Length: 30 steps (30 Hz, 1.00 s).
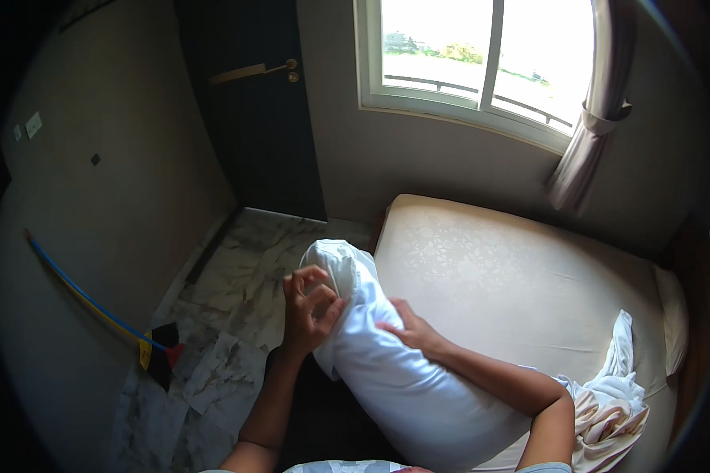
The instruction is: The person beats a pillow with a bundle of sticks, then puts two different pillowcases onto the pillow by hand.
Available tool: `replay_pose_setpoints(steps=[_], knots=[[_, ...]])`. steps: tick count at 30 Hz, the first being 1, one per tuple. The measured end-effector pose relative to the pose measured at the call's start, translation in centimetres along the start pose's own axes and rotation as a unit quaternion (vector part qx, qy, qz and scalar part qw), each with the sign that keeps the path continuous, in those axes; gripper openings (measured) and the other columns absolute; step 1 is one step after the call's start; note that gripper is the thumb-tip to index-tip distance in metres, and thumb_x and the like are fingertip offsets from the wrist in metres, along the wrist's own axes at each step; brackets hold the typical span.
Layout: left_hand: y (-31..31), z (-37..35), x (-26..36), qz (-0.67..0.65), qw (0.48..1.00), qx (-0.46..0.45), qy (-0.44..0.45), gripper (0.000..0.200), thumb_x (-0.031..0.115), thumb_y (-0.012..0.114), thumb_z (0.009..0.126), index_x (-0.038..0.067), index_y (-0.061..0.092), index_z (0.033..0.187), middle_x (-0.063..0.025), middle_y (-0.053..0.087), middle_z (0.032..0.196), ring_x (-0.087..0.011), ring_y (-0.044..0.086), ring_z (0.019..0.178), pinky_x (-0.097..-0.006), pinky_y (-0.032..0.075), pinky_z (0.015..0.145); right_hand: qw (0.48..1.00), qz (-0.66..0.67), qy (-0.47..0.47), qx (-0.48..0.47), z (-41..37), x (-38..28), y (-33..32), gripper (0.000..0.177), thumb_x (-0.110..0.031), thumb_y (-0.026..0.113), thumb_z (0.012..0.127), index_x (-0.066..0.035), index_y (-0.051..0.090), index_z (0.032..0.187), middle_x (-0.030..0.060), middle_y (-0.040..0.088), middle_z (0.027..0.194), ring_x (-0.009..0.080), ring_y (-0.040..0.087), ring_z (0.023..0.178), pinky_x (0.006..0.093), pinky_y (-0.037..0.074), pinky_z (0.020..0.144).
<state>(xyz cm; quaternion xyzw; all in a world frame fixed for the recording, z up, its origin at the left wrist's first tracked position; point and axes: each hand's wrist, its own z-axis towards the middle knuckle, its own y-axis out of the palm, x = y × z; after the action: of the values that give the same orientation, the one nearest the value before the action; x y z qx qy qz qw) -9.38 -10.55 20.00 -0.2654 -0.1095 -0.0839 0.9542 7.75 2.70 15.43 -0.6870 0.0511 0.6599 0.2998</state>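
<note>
A long white pillow [402,378] in a white case lies from my lap toward the bed's near corner. My left hand [309,309] pinches the loose cloth of the case at the pillow's upper left side, fingers bent around a fold. My right hand [412,329] rests flat on top of the pillow, pressing it down. The pillow's far end [335,256] is bunched and rounded.
A bare cream mattress [513,276] fills the right side. Crumpled white linen [615,386] lies at its near right, and another pillow [672,315] at the far right edge. A broom with a blue handle [87,299] leans on the left wall. Dark door [260,118], window [481,55], marble floor [237,292].
</note>
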Motion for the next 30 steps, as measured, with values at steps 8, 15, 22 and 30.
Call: replay_pose_setpoints(steps=[8,15,22,30], knots=[[-5.8,1.7,-1.5,0.266,0.870,-0.287,-0.299,0.038,0.039,0.068,0.071,0.006,0.053,0.085,-0.0112,0.062,0.078,-0.0291,0.061,0.078,-0.0406,0.046,0.070,0.936,-0.202,-0.044,-0.283,-1.9,-5.6,1.1,0.114,-0.070,0.059,0.062,0.004,0.013,0.136,0.0313,0.024,0.134,0.0406,0.030,0.124,0.0412,0.026,0.103],[-3.8,-0.7,0.9,0.165,0.949,-0.160,-0.215,0.018,0.022,0.059,0.081,0.006,0.052,0.076,-0.0105,0.059,0.062,-0.0290,0.060,0.058,-0.0381,0.046,0.054,0.944,-0.224,-0.035,-0.238,-5.3,-6.9,-1.3,0.084,-0.025,0.076,0.063,-0.007,0.029,0.131,0.0246,0.041,0.121,0.0392,0.045,0.109,0.0401,0.039,0.093],[-2.2,5.1,7.6,-0.165,0.982,-0.042,-0.086,0.019,0.021,0.058,0.084,0.005,0.047,0.084,-0.0068,0.056,0.060,-0.0202,0.058,0.049,-0.0300,0.044,0.047,0.927,-0.329,-0.059,-0.173,-6.7,-14.9,-6.4,0.052,-0.006,0.067,0.062,-0.006,0.051,0.112,0.0127,0.053,0.101,0.0310,0.057,0.087,0.0376,0.048,0.076],[-0.7,1.2,11.7,-0.358,0.920,-0.098,-0.124,0.031,0.014,0.063,0.082,0.001,0.041,0.100,-0.0032,0.054,0.065,-0.0038,0.046,0.049,-0.0199,0.036,0.045,0.789,-0.602,-0.068,-0.105,-11.7,-18.9,-6.8,0.036,-0.005,0.057,0.072,0.000,0.052,0.107,0.0162,0.050,0.095,0.0284,0.058,0.072,0.0278,0.050,0.050]])
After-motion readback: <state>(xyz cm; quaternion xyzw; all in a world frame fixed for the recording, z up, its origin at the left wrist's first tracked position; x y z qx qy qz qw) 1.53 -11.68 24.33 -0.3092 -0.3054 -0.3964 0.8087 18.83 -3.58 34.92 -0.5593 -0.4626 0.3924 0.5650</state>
